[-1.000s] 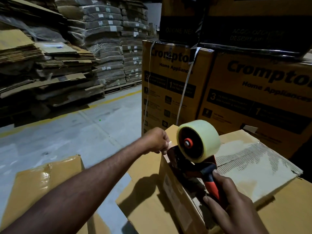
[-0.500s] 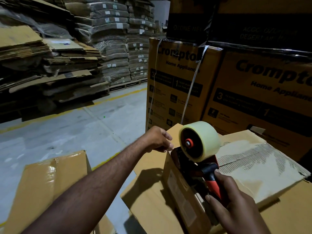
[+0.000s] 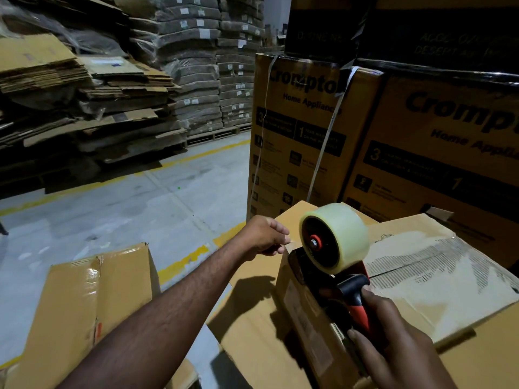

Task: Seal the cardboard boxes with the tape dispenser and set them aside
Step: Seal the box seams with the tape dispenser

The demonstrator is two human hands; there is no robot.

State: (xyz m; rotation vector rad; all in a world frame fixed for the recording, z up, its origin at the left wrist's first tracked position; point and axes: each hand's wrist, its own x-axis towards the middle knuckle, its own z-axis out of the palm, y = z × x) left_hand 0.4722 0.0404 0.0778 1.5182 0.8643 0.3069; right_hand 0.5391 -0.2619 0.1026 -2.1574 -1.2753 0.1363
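Where the tape dispenser (image 3: 334, 259) meets the box (image 3: 427, 279), its dark nose is indistinct.

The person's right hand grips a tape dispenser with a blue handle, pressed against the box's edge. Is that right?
Not quite: the head view shows the tape dispenser has a red and black handle, not blue. The right hand does grip it, against the edge of the box.

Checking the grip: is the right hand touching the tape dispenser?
Touching: the head view shows the right hand wrapped round the handle of the tape dispenser.
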